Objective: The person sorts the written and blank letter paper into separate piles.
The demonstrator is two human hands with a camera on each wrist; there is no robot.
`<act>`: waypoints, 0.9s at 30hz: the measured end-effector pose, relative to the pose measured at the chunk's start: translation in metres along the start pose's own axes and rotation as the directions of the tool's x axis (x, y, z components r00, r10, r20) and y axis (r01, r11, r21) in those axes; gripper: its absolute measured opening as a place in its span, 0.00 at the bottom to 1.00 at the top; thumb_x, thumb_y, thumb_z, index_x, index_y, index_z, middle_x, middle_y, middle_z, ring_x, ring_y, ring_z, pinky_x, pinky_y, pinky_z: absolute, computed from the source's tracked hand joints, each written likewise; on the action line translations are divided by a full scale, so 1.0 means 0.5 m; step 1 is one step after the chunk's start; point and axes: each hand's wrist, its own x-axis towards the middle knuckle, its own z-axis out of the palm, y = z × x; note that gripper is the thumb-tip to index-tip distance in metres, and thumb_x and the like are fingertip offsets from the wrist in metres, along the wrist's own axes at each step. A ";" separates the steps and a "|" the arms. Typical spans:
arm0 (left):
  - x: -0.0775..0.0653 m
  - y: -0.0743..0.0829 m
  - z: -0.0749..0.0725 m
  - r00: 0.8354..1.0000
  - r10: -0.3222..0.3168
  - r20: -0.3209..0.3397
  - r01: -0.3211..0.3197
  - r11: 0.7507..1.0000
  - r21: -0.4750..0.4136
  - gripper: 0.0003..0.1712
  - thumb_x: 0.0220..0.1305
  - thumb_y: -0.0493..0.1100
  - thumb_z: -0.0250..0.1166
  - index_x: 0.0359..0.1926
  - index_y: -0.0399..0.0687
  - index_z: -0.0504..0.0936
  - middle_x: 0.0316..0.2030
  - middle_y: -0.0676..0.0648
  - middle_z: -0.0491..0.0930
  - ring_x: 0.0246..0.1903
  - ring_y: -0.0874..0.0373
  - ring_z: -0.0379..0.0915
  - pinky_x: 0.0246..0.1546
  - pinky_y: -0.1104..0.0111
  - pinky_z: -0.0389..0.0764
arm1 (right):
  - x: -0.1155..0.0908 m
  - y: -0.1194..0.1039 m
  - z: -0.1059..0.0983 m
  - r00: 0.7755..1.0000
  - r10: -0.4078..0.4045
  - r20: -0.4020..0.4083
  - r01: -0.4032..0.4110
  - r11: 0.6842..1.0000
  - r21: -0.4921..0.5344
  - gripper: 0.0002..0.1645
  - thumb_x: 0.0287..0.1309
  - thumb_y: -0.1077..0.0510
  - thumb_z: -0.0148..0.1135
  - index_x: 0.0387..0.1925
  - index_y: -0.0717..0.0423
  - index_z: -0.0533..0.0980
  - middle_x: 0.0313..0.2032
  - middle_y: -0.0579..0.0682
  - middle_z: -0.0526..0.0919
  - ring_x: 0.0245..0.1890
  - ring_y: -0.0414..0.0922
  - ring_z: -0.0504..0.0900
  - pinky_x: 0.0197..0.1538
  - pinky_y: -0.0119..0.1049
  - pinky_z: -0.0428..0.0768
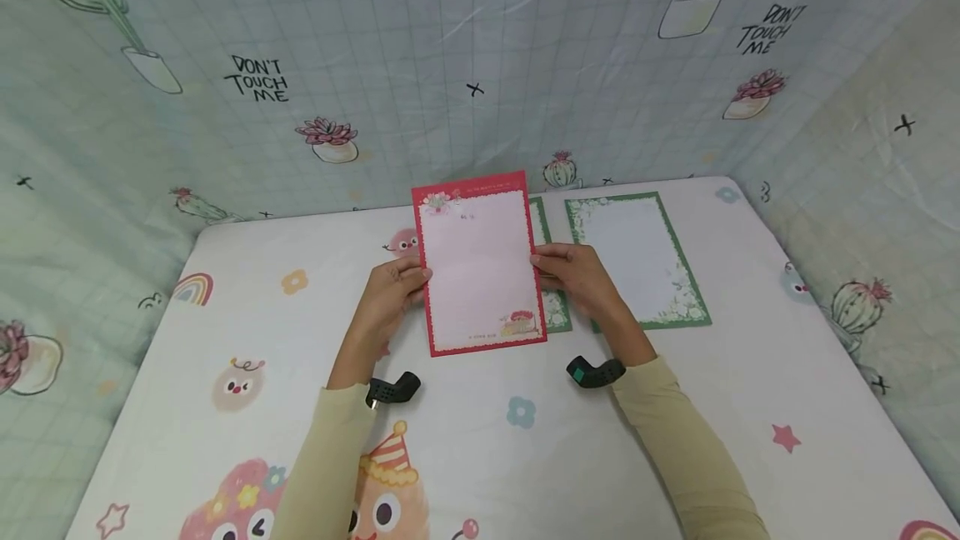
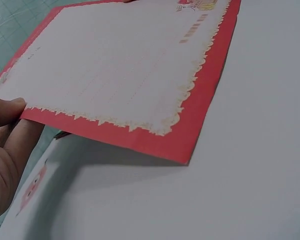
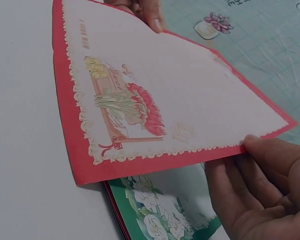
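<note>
A red-bordered sheet of letter paper [image 1: 483,265] is held up off the table, tilted, by both hands. My left hand [image 1: 390,290] pinches its left edge between thumb and fingers. At the opposite edge my right hand [image 1: 579,273] pinches it, thumb on top and fingers beneath. Small flower drawings decorate two of its corners, and a few marks stand near the top. Partly hidden under the red sheet lies green-bordered paper [image 1: 557,315]; in the right wrist view, red edges show beneath that green-bordered paper [image 3: 155,215].
Another green-bordered sheet [image 1: 637,257] lies flat on the table to the right, near the right forearm. The white tablecloth [image 1: 465,432] carries cartoon prints. A patterned curtain [image 1: 420,65] hangs behind the table. Each wrist wears a black device.
</note>
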 end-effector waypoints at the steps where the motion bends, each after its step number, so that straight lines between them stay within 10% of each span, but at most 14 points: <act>1: -0.001 -0.001 -0.001 1.000 -0.001 -0.003 0.001 1.000 0.002 0.19 0.72 0.35 0.63 0.59 0.30 0.75 0.38 0.50 0.86 0.33 0.62 0.78 0.36 0.78 0.83 | -0.001 0.000 0.001 1.000 0.004 0.000 -0.004 1.000 0.001 0.23 0.69 0.58 0.65 0.59 0.69 0.77 0.55 0.61 0.80 0.41 0.42 0.87 0.49 0.38 0.86; 27: -0.014 -0.003 -0.017 1.000 0.016 -0.006 -0.016 1.000 0.001 0.21 0.72 0.35 0.63 0.61 0.30 0.74 0.40 0.51 0.86 0.38 0.62 0.78 0.42 0.76 0.84 | -0.009 -0.001 0.017 1.000 0.022 -0.001 -0.022 0.999 -0.042 0.21 0.69 0.56 0.65 0.57 0.64 0.80 0.54 0.58 0.81 0.46 0.43 0.84 0.52 0.37 0.85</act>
